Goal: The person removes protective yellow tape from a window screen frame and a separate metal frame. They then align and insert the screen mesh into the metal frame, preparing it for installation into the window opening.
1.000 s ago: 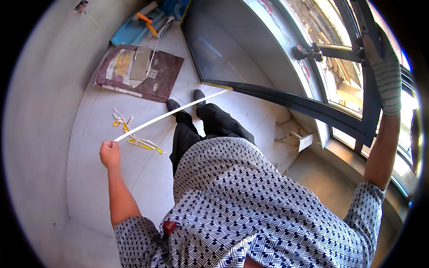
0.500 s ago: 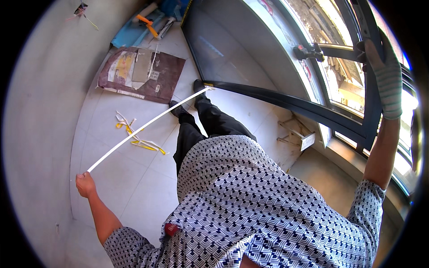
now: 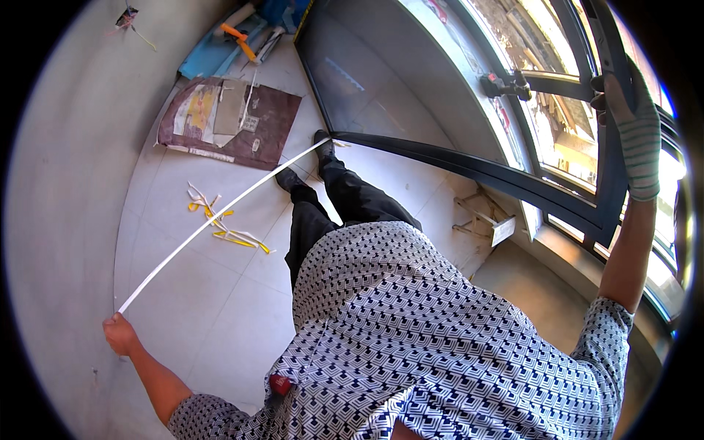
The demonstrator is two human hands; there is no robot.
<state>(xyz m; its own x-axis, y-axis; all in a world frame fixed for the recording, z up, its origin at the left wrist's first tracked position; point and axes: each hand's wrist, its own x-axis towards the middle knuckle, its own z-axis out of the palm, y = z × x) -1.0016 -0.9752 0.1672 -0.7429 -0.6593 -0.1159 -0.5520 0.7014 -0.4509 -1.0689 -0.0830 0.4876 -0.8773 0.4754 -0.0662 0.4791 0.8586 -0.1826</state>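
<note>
My bare left hand [image 3: 121, 334] is closed in a fist on one end of a long, narrow white strip [image 3: 213, 218], out by the left wall. The strip runs taut across the floor to the far lower corner of a dark-framed glass door panel [image 3: 469, 167], beside my shoe. On my right hand [image 3: 636, 139] there is a striped knitted glove; its fingers curl round the upright of the dark frame at the right. Tangled white and yellow strips [image 3: 227, 224] lie on the floor beneath the taut one.
A brown sheet of packing material [image 3: 275, 121] lies on the floor at the far left. Behind it are blue sheeting [image 3: 202, 60] and an orange-handled tool [image 3: 240, 42]. A small stool-like frame [image 3: 485, 220] stands beneath the panel. Wires poke from the left wall [image 3: 73, 147].
My left hand has moved left and nearer to me, drawing the strip's end along and stretching it further. My right hand has stayed on the frame, slightly lower.
</note>
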